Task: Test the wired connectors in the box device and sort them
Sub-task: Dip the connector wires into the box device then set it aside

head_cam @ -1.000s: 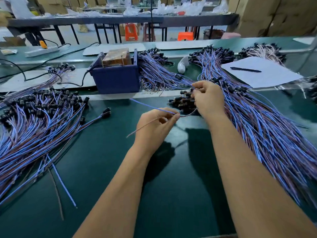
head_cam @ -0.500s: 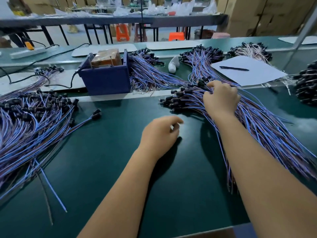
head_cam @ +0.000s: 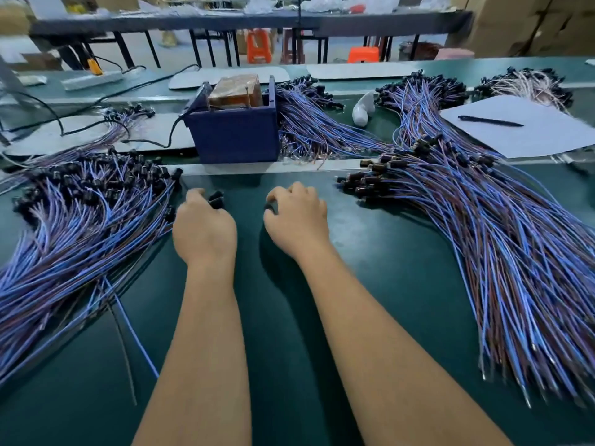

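2 hands: left hand (head_cam: 204,228) pinches black cylindrical connectors (head_cam: 215,199); right hand (head_cam: 296,217) fingers curl, contents unclear.

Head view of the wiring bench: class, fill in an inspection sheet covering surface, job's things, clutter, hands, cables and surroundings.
Surface: dark green bench, bare between the forearms.
Job's things: blue box device at the far edge; wired connector pile left; larger pile right; more bundles behind the box.
Clutter: paper sheet with a pen on it; white object.
Hands: left hand curled at black connectors by the left pile, grip unclear; right hand, fingers curled over the bench, contents hidden.
Cables: black lead runs to the box.
Surroundings: orange stools, tables, cardboard boxes.
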Demonstrator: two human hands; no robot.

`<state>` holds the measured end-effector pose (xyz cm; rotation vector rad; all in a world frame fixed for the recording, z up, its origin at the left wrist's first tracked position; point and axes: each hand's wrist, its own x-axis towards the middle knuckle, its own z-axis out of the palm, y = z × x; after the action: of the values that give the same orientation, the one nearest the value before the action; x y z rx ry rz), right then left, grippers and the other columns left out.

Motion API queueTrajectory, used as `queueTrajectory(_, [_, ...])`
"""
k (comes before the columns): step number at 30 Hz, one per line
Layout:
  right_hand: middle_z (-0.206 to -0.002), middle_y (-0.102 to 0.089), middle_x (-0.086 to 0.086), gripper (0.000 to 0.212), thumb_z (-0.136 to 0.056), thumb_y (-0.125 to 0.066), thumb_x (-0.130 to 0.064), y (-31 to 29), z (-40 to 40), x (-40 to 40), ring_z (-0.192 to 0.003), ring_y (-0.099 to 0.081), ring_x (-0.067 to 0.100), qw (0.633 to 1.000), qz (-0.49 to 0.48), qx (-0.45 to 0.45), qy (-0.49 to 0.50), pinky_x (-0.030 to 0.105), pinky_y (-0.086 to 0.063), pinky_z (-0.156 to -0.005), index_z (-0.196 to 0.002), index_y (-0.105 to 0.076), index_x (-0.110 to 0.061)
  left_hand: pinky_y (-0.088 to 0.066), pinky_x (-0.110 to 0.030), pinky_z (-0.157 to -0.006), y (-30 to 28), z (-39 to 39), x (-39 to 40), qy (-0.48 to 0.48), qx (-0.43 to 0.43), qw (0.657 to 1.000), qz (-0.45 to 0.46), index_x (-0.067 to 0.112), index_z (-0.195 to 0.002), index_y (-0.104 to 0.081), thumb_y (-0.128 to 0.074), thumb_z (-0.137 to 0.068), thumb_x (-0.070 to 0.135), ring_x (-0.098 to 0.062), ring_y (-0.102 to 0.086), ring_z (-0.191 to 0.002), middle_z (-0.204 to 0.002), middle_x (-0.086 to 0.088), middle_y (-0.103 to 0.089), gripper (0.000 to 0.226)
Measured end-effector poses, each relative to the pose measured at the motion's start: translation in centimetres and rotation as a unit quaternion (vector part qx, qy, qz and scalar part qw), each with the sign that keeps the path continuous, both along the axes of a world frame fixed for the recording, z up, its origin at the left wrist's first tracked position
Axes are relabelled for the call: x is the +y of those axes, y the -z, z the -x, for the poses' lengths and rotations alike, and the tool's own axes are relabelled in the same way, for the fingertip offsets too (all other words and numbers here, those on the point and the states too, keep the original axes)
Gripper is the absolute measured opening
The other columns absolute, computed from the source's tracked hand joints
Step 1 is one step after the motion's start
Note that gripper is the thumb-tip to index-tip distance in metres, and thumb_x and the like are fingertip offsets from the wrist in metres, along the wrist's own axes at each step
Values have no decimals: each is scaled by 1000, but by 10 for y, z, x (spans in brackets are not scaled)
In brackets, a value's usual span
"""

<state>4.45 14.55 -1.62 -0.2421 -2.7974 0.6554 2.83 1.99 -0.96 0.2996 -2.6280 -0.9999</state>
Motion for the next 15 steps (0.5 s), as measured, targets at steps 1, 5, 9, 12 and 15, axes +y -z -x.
queueTrajectory(1, [-121, -53, 5, 27, -93, -47, -29, 1, 1, 1, -114, -42, 28, 1000, 0, 3, 2, 39, -32, -94, -114, -62, -24, -37, -38, -69, 1, 2, -1, 2, -6, 1000, 6, 11, -137, -47, -47, -93, 4, -34, -55, -102, -124, -17, -57, 45])
queueTrajectory(5, [-118, -57, 3, 24, -93, -47, -26, 2, 1, 7, -112, -43, 26, 998, 60, 19, -5, 37, -32, -94, -107, -66, -23, -38, -37, -70, 4, 12, 0, -8, -1, 999, 31, 11, -127, -59, -51, -96, 10, -33, -57, -103, -123, -14, -58, 31])
queueTrajectory(9, [-112, -60, 2, 23, -94, -47, -26, 3, -3, 5, -108, -46, 26, 997, 65, 34, -12, 37, -34, -92, -103, -68, -23, -36, -35, -70, 8, 14, 0, -9, 35, 999, 41, 6, -118, -65, -45, -103, 20, -32, -58, -96, -116, -16, -62, 29])
queueTrajectory(12, [-109, -62, 3, 23, -93, -47, -22, 1, -5, 4, -105, -48, 26, 996, 78, 50, -14, 37, -37, -92, -102, -69, -21, -32, -23, -71, 5, 8, 5, -15, 102, 994, -24, 5, -119, -61, -46, -103, 17, -21, -47, -82, -124, -15, -52, 25])
queueTrajectory(15, [-102, -63, 7, 21, -95, -48, -18, -3, -8, 3, -96, -55, 26, 980, 177, 83, -26, 37, -45, -84, -99, -68, -13, -38, -16, -78, -4, 4, 17, 25, 181, 975, -130, 6, -116, -63, -50, -100, 11, -15, -52, -87, -119, -9, -57, 22])
